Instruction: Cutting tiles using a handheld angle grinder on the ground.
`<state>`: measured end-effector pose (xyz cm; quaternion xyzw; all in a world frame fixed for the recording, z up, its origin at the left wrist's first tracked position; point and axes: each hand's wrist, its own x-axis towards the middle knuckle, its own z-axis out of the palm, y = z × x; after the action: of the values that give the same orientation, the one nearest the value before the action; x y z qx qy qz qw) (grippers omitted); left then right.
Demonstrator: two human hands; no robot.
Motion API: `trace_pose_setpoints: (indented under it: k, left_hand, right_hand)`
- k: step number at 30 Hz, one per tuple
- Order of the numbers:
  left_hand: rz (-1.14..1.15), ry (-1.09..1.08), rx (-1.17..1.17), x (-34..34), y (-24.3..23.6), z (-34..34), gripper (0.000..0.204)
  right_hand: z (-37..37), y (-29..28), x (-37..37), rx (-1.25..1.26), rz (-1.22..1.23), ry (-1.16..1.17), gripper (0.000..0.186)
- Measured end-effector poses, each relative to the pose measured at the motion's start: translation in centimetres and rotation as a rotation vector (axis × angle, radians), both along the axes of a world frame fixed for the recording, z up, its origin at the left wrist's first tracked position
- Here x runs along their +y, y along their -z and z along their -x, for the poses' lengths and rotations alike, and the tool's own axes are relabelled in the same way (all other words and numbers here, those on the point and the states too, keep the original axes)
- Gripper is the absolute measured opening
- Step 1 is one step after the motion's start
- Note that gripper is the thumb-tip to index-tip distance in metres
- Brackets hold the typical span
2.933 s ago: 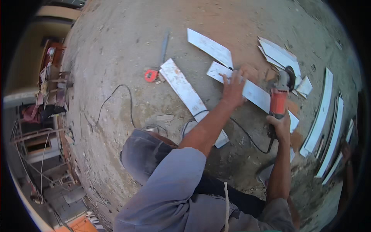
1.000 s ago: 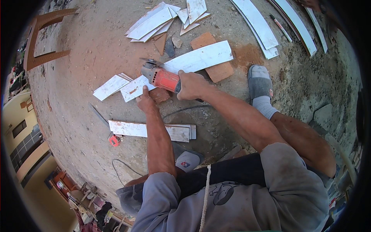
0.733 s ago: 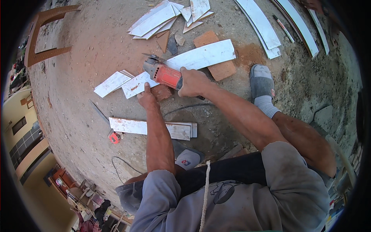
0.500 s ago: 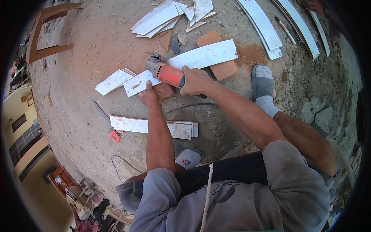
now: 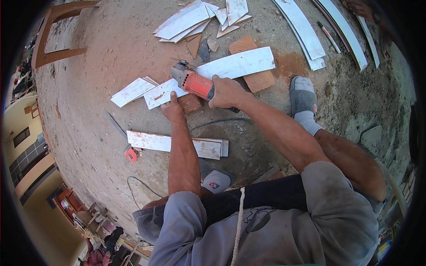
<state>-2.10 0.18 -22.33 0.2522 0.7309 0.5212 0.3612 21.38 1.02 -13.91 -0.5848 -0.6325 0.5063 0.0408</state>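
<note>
My right hand (image 5: 227, 93) is wrapped round the body of a red and grey angle grinder (image 5: 196, 84). Its head points away to the left, and the thin disc is over the white tile strip (image 5: 242, 62), at the joint with a shorter tile piece (image 5: 160, 94). My left hand (image 5: 172, 110) grips the near edge of that shorter piece, thumb on top and fingers partly hidden below. Bricks lie under the tile: one brick (image 5: 260, 81) to the right, another brick (image 5: 190, 103) by my left hand. I cannot tell whether the tile is fully cut through.
Cut tile pieces (image 5: 132, 91) lie left of my work. A tile stack (image 5: 206, 148), a tape measure (image 5: 132, 154) and a pointed metal blade (image 5: 116, 123) are nearer. Broken tiles (image 5: 184, 23) lie far off; long strips (image 5: 301, 31) and a marker (image 5: 329, 37) lie right. A cable (image 5: 217, 120) crosses the ground.
The whole view shifts slightly. Both hands, the angle grinder and the tile keep nearly the same places relative to one another.
</note>
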Motion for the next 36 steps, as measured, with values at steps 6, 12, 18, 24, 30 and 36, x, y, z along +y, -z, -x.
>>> trace_pose_setpoints:
  k: [6,12,18,24,30,36]
  left_hand:
    - [0.023,-0.005,0.017,0.1,0.0,0.1,0.050]
    - [0.016,0.008,0.008,0.1,0.3,0.5,0.049]
    - [0.036,0.003,0.023,0.1,0.2,0.1,0.048]
    - [-0.009,0.004,0.026,0.2,0.6,0.5,0.046]
    - [0.036,-0.002,0.047,0.3,0.4,0.3,0.040]
    - [0.018,0.008,0.052,0.4,0.5,0.5,0.035]
  right_hand:
    - [-0.2,-0.3,0.1,0.007,0.021,-0.015,0.066]
    - [-0.2,-0.5,0.3,0.002,0.040,-0.016,0.067]
    - [-0.4,-0.2,0.1,0.015,0.036,-0.010,0.069]
    - [-0.3,0.0,0.0,0.024,0.021,-0.005,0.070]
    - [-0.4,0.1,-0.3,0.022,0.011,0.013,0.070]
    - [-0.4,0.3,-0.7,0.039,0.000,0.018,0.069]
